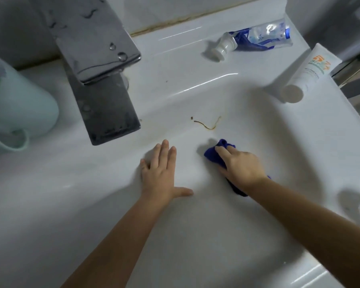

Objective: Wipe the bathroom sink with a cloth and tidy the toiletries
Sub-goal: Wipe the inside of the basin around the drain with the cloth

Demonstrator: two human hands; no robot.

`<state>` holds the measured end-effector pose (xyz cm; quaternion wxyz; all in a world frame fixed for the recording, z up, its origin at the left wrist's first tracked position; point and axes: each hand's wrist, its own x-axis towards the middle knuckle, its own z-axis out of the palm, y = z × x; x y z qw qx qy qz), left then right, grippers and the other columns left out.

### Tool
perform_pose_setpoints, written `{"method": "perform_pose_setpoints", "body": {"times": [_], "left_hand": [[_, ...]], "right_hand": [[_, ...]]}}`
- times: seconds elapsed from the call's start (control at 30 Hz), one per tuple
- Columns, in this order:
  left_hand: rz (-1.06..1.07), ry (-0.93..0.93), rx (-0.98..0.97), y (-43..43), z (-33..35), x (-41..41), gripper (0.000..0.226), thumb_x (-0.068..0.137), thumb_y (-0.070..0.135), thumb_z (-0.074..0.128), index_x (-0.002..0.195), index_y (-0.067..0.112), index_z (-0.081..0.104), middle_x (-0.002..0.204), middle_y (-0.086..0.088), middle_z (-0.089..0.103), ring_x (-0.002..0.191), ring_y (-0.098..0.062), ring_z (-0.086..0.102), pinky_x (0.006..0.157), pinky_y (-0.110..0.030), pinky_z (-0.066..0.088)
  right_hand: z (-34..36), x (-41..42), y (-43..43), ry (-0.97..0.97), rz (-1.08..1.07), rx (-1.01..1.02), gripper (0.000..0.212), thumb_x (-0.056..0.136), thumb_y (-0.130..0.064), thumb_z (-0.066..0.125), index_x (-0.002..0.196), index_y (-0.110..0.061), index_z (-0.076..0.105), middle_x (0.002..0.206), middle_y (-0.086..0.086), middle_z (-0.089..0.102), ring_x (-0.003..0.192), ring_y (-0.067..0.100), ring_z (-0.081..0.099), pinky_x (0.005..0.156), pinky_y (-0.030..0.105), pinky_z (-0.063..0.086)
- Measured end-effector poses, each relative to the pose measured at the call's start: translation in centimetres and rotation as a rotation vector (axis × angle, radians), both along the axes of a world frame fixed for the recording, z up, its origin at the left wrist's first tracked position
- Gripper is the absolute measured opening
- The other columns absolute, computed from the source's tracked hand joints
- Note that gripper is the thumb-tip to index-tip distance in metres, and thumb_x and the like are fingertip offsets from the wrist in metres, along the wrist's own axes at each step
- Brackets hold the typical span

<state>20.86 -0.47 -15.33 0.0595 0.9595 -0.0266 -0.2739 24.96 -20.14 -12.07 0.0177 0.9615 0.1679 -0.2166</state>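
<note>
Both bare forearms reach in over the white sink [195,235]. The left hand [162,173] lies flat on the basin wall, fingers straight and together, thumb spread out to the side, holding nothing. Just to its right, apart from it, the right hand [241,169] grips a bunched blue cloth [213,153] and presses it against the basin; cloth shows past the fingertips and under the wrist. Just beyond the cloth, a thin brown stain [208,124] curls across the white surface. Beyond the left hand, a chrome faucet [100,80] juts out, beaded with water drops. Far left of it stands a pale green cup [19,104]. Beyond the right hand, a white tube [308,73] with orange print lies on the rim, and farther back lies a blue toothpaste tube [256,38].
</note>
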Motion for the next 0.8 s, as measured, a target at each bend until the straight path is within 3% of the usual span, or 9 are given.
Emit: {"method": "perform_pose_setpoints", "body": {"times": [0.07,0.2,0.33,0.43,0.53,0.63,0.73,0.8], "left_hand": [[-0.003,-0.003,0.001,0.0,0.0,0.0,0.125,0.059,0.08,0.052,0.145,0.016,-0.013,0.152,-0.003,-0.026,0.14,-0.019,-0.02,0.111,-0.052,0.005],[-0.009,-0.029,0.011,0.0,-0.3,-0.2,0.126,0.058,0.081,0.051,0.146,0.016,-0.011,0.153,-0.004,-0.025,0.141,-0.019,-0.019,0.111,-0.052,0.006],[-0.009,-0.036,0.027,-0.1,-0.1,-0.2,0.127,0.057,0.081,0.052,0.146,0.015,-0.01,0.153,-0.004,-0.023,0.141,-0.019,-0.017,0.111,-0.052,0.008],[-0.002,-0.049,0.002,-0.1,0.1,-0.2,0.126,0.058,0.08,0.053,0.146,0.015,-0.009,0.154,-0.004,-0.022,0.141,-0.019,-0.016,0.111,-0.052,0.008],[0.008,-0.067,-0.016,0.1,-0.1,-0.3,0.125,0.058,0.081,0.052,0.146,0.016,-0.008,0.154,-0.004,-0.021,0.141,-0.019,-0.016,0.112,-0.052,0.005],[0.014,-0.119,-0.037,0.4,-0.1,-0.8,0.124,0.058,0.082,0.051,0.147,0.014,-0.003,0.155,-0.006,-0.017,0.142,-0.021,-0.013,0.111,-0.052,0.003],[0.052,-0.148,-0.056,1.1,-0.4,-1.2,0.124,0.057,0.082,0.051,0.147,0.013,-0.002,0.155,-0.008,-0.013,0.142,-0.023,-0.011,0.111,-0.053,0.003],[0.041,-0.171,-0.049,1.5,-0.7,-1.2,0.126,0.054,0.086,0.043,0.147,0.01,0.006,0.156,-0.009,-0.003,0.143,-0.023,-0.002,0.111,-0.054,0.012]], "right_hand": [[-0.3,3.2,0.7,-0.084,0.03,-0.018,0.036,0.096,-0.024,0.038,0.131,-0.015,0.034,0.114,0.01,0.054,0.085,0.034,0.058,0.06,0.034,0.042],[-1.3,5.8,3.6,-0.251,-0.201,0.088,0.029,0.092,-0.012,0.043,0.12,-0.007,0.041,0.105,0.016,0.055,0.066,0.031,0.046,0.051,0.032,0.029],[-1.3,0.9,2.3,-0.058,-0.059,0.135,0.035,0.091,-0.018,0.047,0.125,-0.013,0.042,0.112,0.012,0.056,0.081,0.038,0.058,0.061,0.036,0.043],[0.1,0.1,0.9,0.018,-0.059,0.193,0.032,0.093,-0.029,0.045,0.123,-0.016,0.046,0.115,0.01,0.059,0.091,0.036,0.059,0.073,0.036,0.044],[0.9,2.9,1.9,-0.234,-0.38,0.435,0.034,0.091,-0.027,0.05,0.122,-0.012,0.045,0.11,0.015,0.063,0.089,0.039,0.06,0.07,0.037,0.041],[0.6,5.4,5.8,-0.315,-0.789,0.751,0.032,0.092,-0.021,0.049,0.121,-0.01,0.041,0.097,0.01,0.06,0.082,0.031,0.055,0.066,0.026,0.031],[-0.7,4.4,9.9,-0.314,-0.93,0.927,0.031,0.093,-0.022,0.047,0.12,-0.008,0.039,0.087,0.005,0.054,0.08,0.031,0.057,0.068,0.026,0.036],[-1.7,3.5,10.9,-0.245,-0.912,0.983,0.031,0.095,-0.025,0.044,0.121,-0.012,0.036,0.085,0.0,0.053,0.072,0.022,0.055,0.068,0.031,0.045]]}}
